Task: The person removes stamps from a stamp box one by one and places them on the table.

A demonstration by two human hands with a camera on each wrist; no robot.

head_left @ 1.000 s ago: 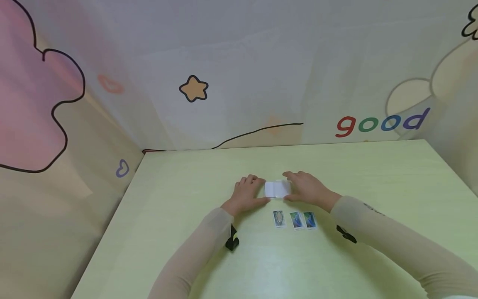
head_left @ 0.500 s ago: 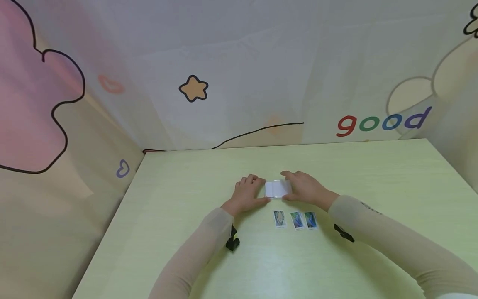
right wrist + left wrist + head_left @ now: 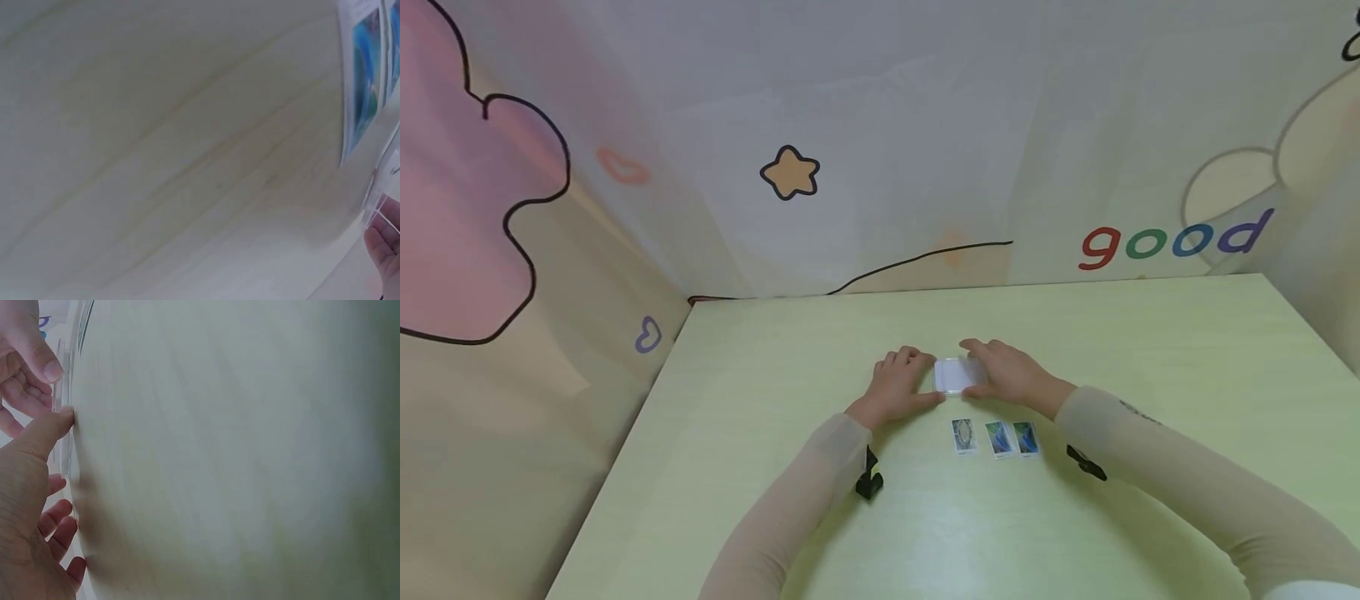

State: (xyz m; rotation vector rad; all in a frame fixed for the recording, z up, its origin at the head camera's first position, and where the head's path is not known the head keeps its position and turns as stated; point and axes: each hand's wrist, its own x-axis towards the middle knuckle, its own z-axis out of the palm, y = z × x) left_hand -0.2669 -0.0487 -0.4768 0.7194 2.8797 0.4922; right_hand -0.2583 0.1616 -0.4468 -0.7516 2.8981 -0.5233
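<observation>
A flat clear plastic box with a white interior lies on the table between both hands. My left hand grips its left end, thumb at the near edge and index finger at the far corner. From the right, my right hand holds the other end between thumb and fingers, covering part of it. In the left wrist view, the left thumb presses the box's clear rim, with the right hand just beyond. The right wrist view catches the box edge by the right fingers.
Three small picture cards lie in front of the box: a greyish card and two blue-green ones, a left card and a right card. The pale table meets a printed cloth backdrop.
The right hand has slid slightly left toward the left hand. A seam seen across the box's white surface earlier no longer shows. The left hand stays in place on the box.
</observation>
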